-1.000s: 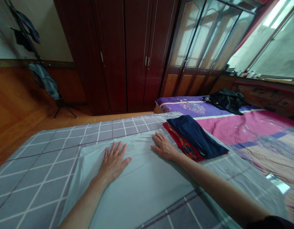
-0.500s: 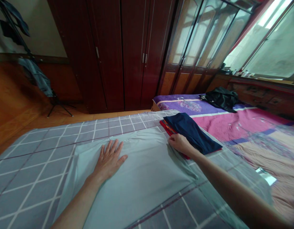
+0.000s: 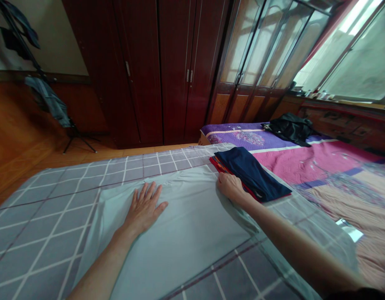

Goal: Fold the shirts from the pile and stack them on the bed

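Head-camera view: a person is smoothing a pale grey cloth (image 3: 179, 221) lying on the checked bedsheet (image 3: 54, 200), left hand (image 3: 144, 207) pressing flat with fingers spread, right hand (image 3: 230, 186) gathering its far edge beside folded clothes (image 3: 250, 173); folding over likely comes next.

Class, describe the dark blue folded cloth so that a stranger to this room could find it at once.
Start at the bed with the grey checked sheet. By the right hand, a small folded stack lies beside the pale green cloth. The dark blue folded cloth tops it, plain over a red patterned piece.
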`<move>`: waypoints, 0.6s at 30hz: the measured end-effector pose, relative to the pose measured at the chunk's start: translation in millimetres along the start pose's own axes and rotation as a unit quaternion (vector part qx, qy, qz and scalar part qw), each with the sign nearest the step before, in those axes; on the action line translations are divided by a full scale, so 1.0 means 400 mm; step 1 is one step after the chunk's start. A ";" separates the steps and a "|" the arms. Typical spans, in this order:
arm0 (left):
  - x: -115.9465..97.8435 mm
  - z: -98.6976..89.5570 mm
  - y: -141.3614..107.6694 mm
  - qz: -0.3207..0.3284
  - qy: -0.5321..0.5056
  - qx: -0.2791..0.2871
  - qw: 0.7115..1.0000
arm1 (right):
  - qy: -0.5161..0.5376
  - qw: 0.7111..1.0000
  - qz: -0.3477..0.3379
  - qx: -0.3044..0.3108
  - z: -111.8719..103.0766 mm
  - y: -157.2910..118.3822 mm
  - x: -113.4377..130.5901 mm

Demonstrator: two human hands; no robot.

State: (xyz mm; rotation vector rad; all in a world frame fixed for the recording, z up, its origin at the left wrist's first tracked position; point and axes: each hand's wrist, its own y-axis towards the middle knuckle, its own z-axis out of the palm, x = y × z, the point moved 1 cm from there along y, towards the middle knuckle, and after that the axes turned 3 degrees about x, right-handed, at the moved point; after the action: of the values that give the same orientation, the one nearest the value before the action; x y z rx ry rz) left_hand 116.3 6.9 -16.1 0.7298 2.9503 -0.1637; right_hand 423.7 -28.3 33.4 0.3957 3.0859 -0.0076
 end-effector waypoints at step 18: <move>0.004 0.004 0.007 0.158 -0.058 -0.204 0.964 | 0.055 0.939 -0.338 -0.021 0.049 -0.155 0.218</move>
State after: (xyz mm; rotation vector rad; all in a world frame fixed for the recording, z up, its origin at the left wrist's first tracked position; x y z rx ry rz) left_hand 116.1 9.8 -18.3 1.0595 2.5809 0.3998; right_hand 324.4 -66.4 11.2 -0.6966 3.1418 0.0653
